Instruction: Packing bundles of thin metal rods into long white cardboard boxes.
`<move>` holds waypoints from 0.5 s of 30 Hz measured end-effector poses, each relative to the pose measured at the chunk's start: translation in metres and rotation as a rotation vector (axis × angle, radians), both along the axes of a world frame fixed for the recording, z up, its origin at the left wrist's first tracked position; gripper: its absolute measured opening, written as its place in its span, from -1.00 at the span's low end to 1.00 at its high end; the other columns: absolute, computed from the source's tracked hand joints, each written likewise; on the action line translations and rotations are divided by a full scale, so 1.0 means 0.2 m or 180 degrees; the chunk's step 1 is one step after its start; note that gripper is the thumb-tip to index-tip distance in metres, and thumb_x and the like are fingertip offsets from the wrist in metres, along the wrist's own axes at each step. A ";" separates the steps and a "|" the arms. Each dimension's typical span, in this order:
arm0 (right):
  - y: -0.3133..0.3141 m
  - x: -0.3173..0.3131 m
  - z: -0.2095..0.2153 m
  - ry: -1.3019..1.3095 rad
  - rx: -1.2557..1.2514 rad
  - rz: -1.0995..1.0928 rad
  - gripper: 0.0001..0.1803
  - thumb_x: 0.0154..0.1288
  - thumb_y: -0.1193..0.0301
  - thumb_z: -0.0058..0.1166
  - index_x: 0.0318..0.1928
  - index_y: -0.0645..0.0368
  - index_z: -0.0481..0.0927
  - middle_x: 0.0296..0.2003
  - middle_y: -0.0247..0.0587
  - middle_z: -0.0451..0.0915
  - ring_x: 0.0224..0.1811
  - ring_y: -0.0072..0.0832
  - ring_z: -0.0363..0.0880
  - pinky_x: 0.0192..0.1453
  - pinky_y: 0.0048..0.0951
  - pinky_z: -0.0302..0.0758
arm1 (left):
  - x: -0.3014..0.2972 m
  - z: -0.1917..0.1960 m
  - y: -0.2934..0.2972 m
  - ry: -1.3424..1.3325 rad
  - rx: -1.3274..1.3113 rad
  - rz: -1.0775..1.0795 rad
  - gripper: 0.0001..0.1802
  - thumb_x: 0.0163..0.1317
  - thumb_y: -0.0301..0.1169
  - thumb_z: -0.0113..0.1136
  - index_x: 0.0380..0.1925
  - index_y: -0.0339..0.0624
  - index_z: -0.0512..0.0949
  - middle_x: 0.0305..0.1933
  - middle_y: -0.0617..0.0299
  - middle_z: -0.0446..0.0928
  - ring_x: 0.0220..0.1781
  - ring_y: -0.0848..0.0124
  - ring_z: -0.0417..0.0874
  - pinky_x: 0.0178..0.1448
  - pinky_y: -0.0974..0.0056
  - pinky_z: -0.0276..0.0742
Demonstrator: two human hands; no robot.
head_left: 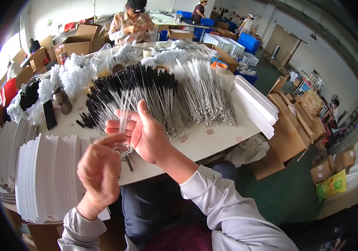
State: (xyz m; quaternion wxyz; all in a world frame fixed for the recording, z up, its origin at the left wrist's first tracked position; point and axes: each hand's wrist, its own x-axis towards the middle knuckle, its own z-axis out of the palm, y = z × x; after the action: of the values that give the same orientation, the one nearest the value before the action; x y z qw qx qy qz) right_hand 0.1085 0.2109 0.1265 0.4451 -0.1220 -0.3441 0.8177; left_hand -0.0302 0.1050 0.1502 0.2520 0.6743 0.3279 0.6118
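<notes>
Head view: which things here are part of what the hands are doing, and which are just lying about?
In hand:
- left hand and right hand, holding a thin brush between them
- brush piles
- white cards

Lying about:
- metal bottle
- phone
- tape rolls
- cardboard boxes
- blue crates

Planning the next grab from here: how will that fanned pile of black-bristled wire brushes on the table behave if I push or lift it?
The black-bristled brushes look thin and light, so a push probably scatters them rather than moving the pile whole. Their wire stems overlap, so lifting one may drag its neighbours. The looped ends could snag each other.
</notes>
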 end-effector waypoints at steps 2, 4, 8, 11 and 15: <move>-0.03 0.06 0.02 0.0019 -0.0077 -0.0149 -0.14 0.67 -0.22 -0.38 0.40 0.40 0.35 0.08 0.12 0.68 0.16 -0.12 0.69 0.32 -0.07 0.57 | 0.04 -0.04 0.00 0.0285 0.0095 -0.0111 -0.91 0.53 -0.56 0.00 -0.22 -0.35 0.43 0.18 -0.24 0.61 0.07 0.28 0.66 0.28 0.14 0.55; -0.03 0.12 0.01 0.0038 -0.0414 -0.0296 -0.30 0.71 -0.07 -0.25 0.38 0.36 0.39 -0.03 0.00 0.72 0.03 -0.22 0.73 0.20 -0.14 0.64 | 0.08 -0.09 0.02 0.0462 0.0282 -0.0031 -0.96 0.41 -0.61 0.10 -0.26 -0.35 0.47 0.14 -0.23 0.66 -0.02 0.22 0.72 0.17 0.17 0.62; -0.04 0.21 -0.04 0.0180 -0.0429 -0.0576 -0.48 0.73 0.08 -0.18 0.31 0.29 0.47 -0.22 -0.19 0.69 -0.21 -0.37 0.66 -0.02 -0.21 0.65 | 0.15 -0.12 0.03 0.0807 0.0793 0.0095 -0.88 0.21 -0.69 0.26 -0.29 -0.36 0.52 0.12 -0.25 0.68 -0.14 0.10 0.79 0.01 0.17 0.72; -0.02 0.29 -0.09 0.0572 -0.0461 -0.0565 -0.53 0.73 0.12 -0.17 0.27 0.25 0.49 -0.32 -0.29 0.60 -0.33 -0.45 0.56 -0.17 -0.28 0.58 | 0.20 -0.16 0.04 0.1077 0.0939 0.0113 -0.84 0.16 -0.71 0.29 -0.29 -0.36 0.52 0.11 -0.28 0.66 -0.15 0.05 0.80 -0.07 0.17 0.73; -0.04 0.39 -0.09 0.0422 -0.0745 -0.1227 -0.59 0.72 0.17 -0.14 0.25 0.22 0.48 -0.45 -0.45 0.34 -0.51 -0.63 0.25 -0.44 -0.49 0.28 | 0.27 -0.27 0.04 0.1307 0.0762 0.0315 -0.81 0.12 -0.70 0.38 -0.27 -0.31 0.60 -0.10 -0.09 0.71 -0.29 0.12 0.78 -0.19 0.21 0.70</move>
State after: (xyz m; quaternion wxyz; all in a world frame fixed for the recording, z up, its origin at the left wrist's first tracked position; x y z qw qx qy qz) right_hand 0.1869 0.2039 0.1090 0.5974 -0.1822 -0.1872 0.7582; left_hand 0.0233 0.1125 0.0971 0.0681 0.7927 0.3300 0.5080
